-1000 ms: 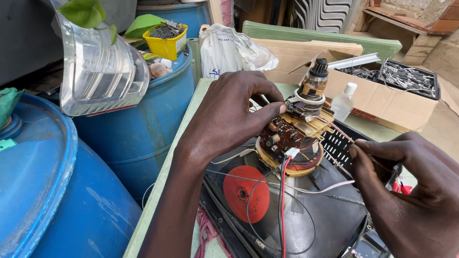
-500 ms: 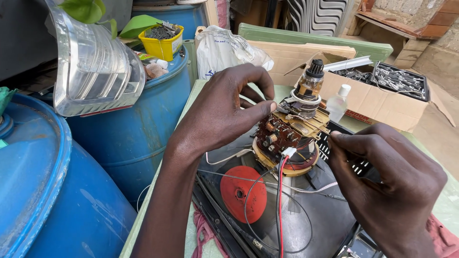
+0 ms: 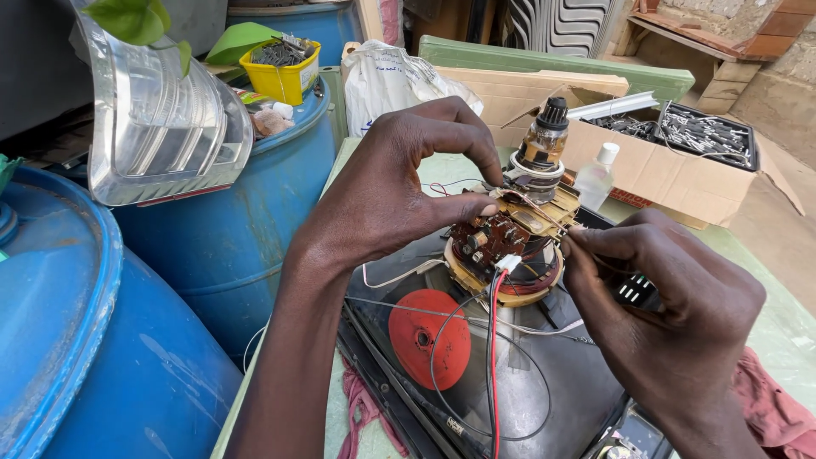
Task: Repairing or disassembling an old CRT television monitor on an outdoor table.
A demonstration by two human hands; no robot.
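Observation:
A dark picture tube [image 3: 544, 391] lies face down on a green table [image 3: 782, 314], with a red suction cap [image 3: 429, 338] on its back. Around the tube's neck sits a coil yoke [image 3: 510, 246] of brown and yellow parts with copper windings; the glass neck end [image 3: 546, 140] sticks up above it. My left hand [image 3: 399, 187] grips the yoke's left side with thumb and fingers. My right hand [image 3: 671, 314] pinches at the yoke's right edge, thumb and forefinger together on a thin wire or tab. Red and black wires [image 3: 491, 357] run down from the yoke.
Two blue drums [image 3: 229, 221] stand to the left, one bearing a clear plastic cover [image 3: 157, 127] and a yellow tub [image 3: 283, 72]. Behind are a white plastic bag [image 3: 391, 76], a cardboard box [image 3: 671, 170] with metal parts, and a small white bottle [image 3: 597, 177]. A red cloth [image 3: 773, 408] lies right.
My right hand has moved up and left from the tube's side to the yoke's right edge and closed its fingertips there. My left hand has stayed on the yoke.

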